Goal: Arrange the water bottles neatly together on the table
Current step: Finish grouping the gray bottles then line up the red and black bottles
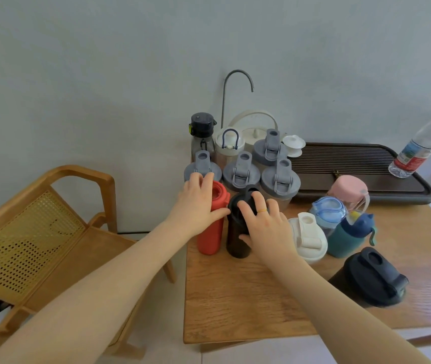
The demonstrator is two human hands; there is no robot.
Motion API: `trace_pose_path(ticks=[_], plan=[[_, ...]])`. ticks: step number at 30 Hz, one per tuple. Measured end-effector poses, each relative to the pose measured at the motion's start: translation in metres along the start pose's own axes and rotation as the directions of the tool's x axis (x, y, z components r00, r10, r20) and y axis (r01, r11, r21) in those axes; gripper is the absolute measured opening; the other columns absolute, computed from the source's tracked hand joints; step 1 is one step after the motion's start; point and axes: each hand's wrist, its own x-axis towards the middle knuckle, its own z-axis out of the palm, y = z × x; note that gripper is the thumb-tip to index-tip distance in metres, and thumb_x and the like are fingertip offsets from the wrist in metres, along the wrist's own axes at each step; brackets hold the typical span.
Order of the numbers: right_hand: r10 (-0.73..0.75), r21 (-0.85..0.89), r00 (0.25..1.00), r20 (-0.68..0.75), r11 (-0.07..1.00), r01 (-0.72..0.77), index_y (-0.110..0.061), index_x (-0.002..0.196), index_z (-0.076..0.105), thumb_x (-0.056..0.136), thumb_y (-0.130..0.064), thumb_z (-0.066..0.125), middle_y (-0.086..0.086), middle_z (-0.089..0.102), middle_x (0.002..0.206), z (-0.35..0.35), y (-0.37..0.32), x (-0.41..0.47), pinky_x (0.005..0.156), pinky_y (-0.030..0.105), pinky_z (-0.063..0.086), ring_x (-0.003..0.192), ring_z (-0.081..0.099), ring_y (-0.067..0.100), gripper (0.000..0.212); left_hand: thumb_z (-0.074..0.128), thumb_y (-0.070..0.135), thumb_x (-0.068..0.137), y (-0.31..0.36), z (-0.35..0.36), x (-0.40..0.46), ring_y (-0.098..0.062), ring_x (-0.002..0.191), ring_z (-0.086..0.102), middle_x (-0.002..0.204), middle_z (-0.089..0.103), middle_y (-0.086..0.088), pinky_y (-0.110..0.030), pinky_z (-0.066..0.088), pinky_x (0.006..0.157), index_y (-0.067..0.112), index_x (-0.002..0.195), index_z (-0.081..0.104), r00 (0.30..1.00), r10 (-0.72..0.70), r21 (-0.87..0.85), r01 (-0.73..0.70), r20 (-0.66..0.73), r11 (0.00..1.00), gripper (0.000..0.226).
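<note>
**Spotter:** What do you have, left to right?

**Operator:** Taking the red bottle [210, 227] as my landmark: it stands near the table's [248, 298] left edge, my left hand [198, 203] wrapped around its upper body. Touching its right side is the black bottle [239, 232], my right hand [266, 227] clasped over its top and side. Behind them sit four grey-lidded bottles [240, 172] with a dark-capped bottle [202, 135] and a white jug [228, 147] further back. Right of the black bottle stand a cream-lidded bottle [308, 240], a blue-lidded bottle [327, 210], a teal bottle [350, 235] and a pink bottle [348, 190], loosely spaced. A large navy-lidded bottle [371, 277] stands apart nearer me.

**Spotter:** Risks?

**Operator:** I judge the red bottle the worry: any push leftward could send it off the edge toward the chair [38, 232]. Both are tall and narrow, so shoving high may tip them into the grey lids.

**Spotter:** Room?

**Operator:** Bare wood in front of the red bottle, toward me; behind is crowded, and the dark tray [353, 164] blocks the far right.
</note>
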Motion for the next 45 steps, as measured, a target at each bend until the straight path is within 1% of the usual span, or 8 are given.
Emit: trace_pose_path(ticks=[6,11,15,18,25,32,39,45], plan=[[-0.045,0.003,0.997,-0.068,0.999,0.046,-0.021,0.11,0.052,0.034,-0.031,0.092,0.014,0.061,0.122,0.007,0.008,-0.003,0.055,0.04,0.055,0.092,0.064,0.035,0.087,0.064,0.056,0.073,-0.009,-0.01,-0.014,-0.027,0.121,0.034,0.133,0.031,-0.01,-0.037,0.039,0.095,0.028,0.141,0.022,0.998,-0.065,0.045,0.064,0.023,0.997,0.084],[-0.049,0.017,0.994,-0.096,0.999,0.051,-0.019,0.109,0.05,0.032,-0.03,0.092,0.014,0.061,0.123,0.009,0.009,-0.002,0.052,0.038,0.057,0.092,0.064,0.035,0.088,0.069,0.022,0.079,-0.011,-0.022,-0.002,-0.023,0.127,0.034,0.142,0.033,-0.003,-0.037,0.037,0.102,0.031,0.141,0.024,0.964,0.12,-0.054,-0.11,0.238,0.992,0.077],[-0.042,0.047,0.993,-0.113,0.998,0.048,-0.018,0.108,0.054,0.033,-0.026,0.092,0.014,0.06,0.125,0.011,0.01,-0.003,0.054,0.039,0.058,0.094,0.063,0.037,0.084,0.057,-0.003,0.081,-0.021,-0.03,0.0,-0.017,0.142,0.005,0.156,-0.001,0.007,-0.031,0.026,0.108,0.038,0.144,0.011,0.883,0.247,-0.128,-0.213,0.399,0.969,0.087],[-0.024,0.067,0.992,-0.124,0.997,0.033,-0.018,0.107,0.057,0.035,-0.024,0.092,0.013,0.06,0.126,0.011,0.008,-0.004,0.051,0.037,0.057,0.095,0.062,0.037,0.08,0.07,0.018,0.077,-0.021,-0.014,-0.01,-0.016,0.14,0.016,0.156,0.007,0.002,-0.026,0.027,0.105,0.032,0.145,-0.005,0.931,0.119,-0.358,0.013,0.344,0.934,0.102],[0.025,0.107,0.995,-0.1,0.994,-0.014,-0.019,0.105,0.058,0.037,-0.029,0.092,0.011,0.061,0.123,0.007,0.002,-0.004,0.04,0.03,0.051,0.092,0.061,0.036,0.076,0.08,0.037,0.065,-0.01,0.012,-0.017,-0.017,0.106,0.055,0.115,0.056,0.003,-0.029,0.046,0.084,0.02,0.122,0.04,0.993,-0.119,-0.417,0.097,-0.026,0.904,0.071],[-0.009,0.087,0.999,-0.042,0.996,0.013,-0.019,0.105,0.057,0.035,-0.03,0.092,0.015,0.06,0.122,0.006,-0.003,0.007,0.044,0.033,0.054,0.093,0.062,0.037,0.078,0.075,0.048,0.067,0.002,0.015,-0.012,-0.024,0.097,0.056,0.117,0.049,-0.008,-0.029,0.043,0.067,0.009,0.117,0.038,0.928,-0.321,-0.283,0.261,-0.191,0.923,0.073],[-0.042,0.048,0.998,-0.054,0.998,0.045,-0.02,0.109,0.057,0.038,-0.033,0.092,0.014,0.06,0.124,0.011,0.005,0.013,0.044,0.031,0.053,0.096,0.061,0.037,0.08,0.067,0.03,0.078,0.005,0.014,-0.01,-0.026,0.122,0.043,0.141,0.029,-0.01,-0.034,0.047,0.085,0.017,0.142,0.014,0.977,-0.172,-0.23,0.14,-0.123,0.963,0.084],[-0.079,0.271,0.996,-0.037,0.959,0.086,-0.024,0.145,0.018,0.065,-0.041,0.079,0.013,0.028,0.152,0.0,0.023,0.002,0.094,0.05,0.048,0.13,0.041,0.036,0.102,0.066,0.039,0.079,0.006,0.005,-0.013,-0.031,0.131,0.029,0.145,0.027,-0.013,-0.039,0.035,0.102,0.013,0.142,0.017,0.987,-0.13,-0.021,0.128,-0.096,0.992,0.084]])
